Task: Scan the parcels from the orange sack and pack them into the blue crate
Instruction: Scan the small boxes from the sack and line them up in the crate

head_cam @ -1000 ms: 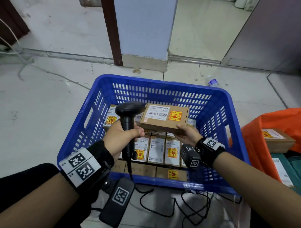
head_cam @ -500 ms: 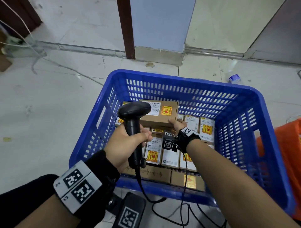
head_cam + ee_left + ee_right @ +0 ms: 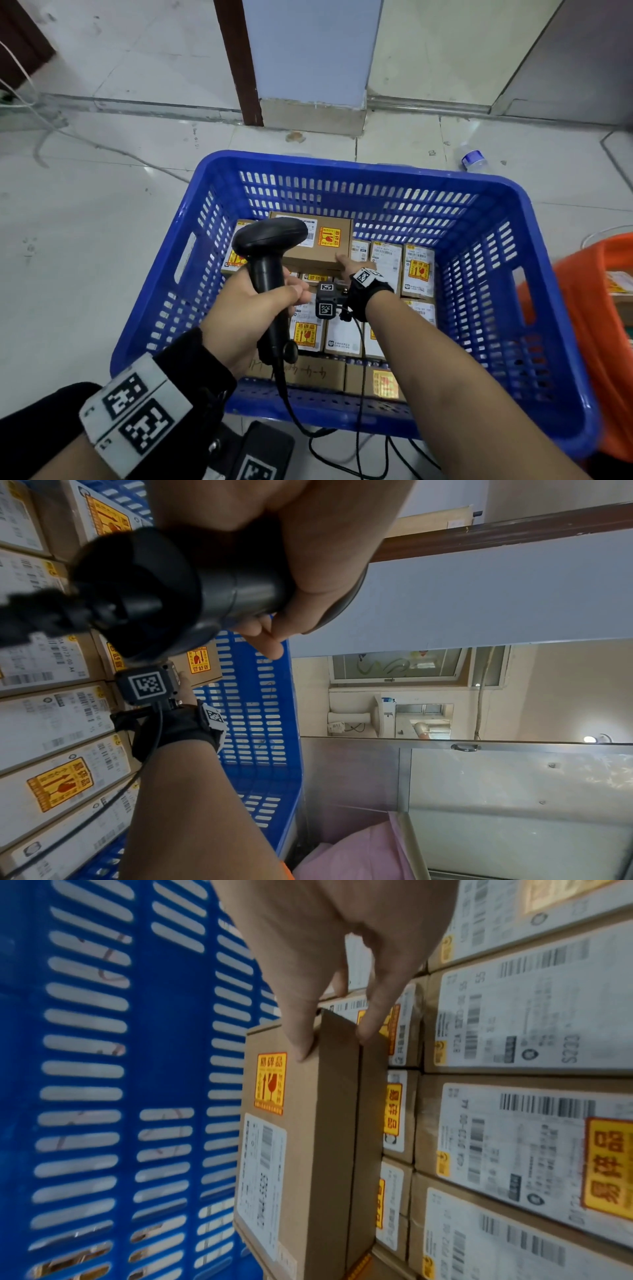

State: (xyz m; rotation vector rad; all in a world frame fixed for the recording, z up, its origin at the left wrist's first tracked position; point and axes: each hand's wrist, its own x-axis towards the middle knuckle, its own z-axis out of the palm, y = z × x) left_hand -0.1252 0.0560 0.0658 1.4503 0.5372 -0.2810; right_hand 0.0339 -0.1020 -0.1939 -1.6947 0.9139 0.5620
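Observation:
My right hand (image 3: 344, 262) (image 3: 330, 1039) pinches the near edge of a brown cardboard parcel (image 3: 318, 245) (image 3: 301, 1150) with a white label and a yellow fragile sticker. The parcel is low inside the blue crate (image 3: 496, 219) at its far left, over a layer of several labelled parcels (image 3: 416, 270). My left hand (image 3: 253, 301) grips the handle of a black barcode scanner (image 3: 270, 236) (image 3: 147, 588) above the crate's near left part. The orange sack (image 3: 596, 308) shows at the right edge with a parcel inside.
The crate stands on a pale tiled floor. The scanner's black cable (image 3: 356, 455) loops on the floor in front of the crate. A small plastic bottle (image 3: 474, 161) lies beyond the crate's far right corner. A pillar base (image 3: 311, 116) stands behind.
My right hand has carried the parcel away from the scanner and down into the crate's far left part. The scanner has stayed in my left hand.

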